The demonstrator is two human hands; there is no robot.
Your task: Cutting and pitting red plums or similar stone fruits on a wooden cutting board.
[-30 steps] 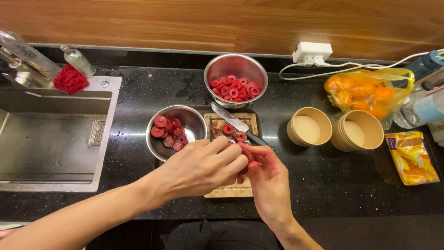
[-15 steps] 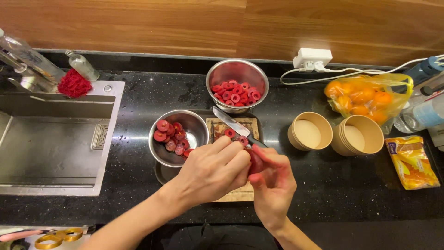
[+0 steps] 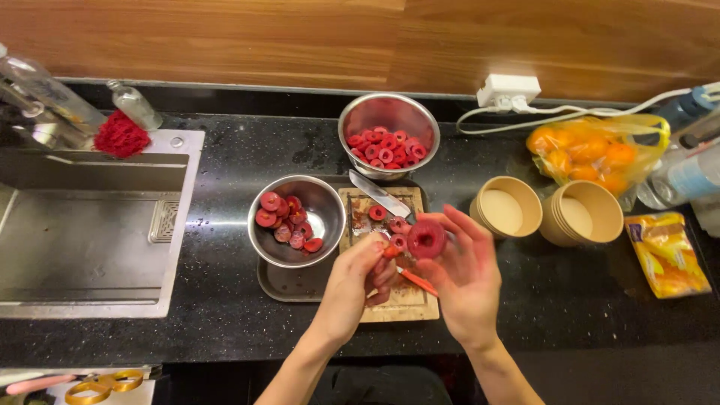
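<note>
Right hand [image 3: 466, 281] is pinching red cored fruit [image 3: 427, 238], hollow end facing camera | left hand [image 3: 358, 283] is curling shut on orange tool [image 3: 417, 282], axis pointing 4 o'clock | cutting board [image 3: 409, 301] lying beneath.

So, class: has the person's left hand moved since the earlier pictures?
Yes. The left hand has slid back off the red fruit ring, toward the near edge of the cutting board.

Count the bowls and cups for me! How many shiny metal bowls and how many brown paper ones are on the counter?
Steel bowls: 2, the far one and the near one, both holding red fruit slices.
Brown paper bowls: 2 places, a single one and a nested stack; how many are in the stack cannot be told.
Total: 4 counted.
</note>
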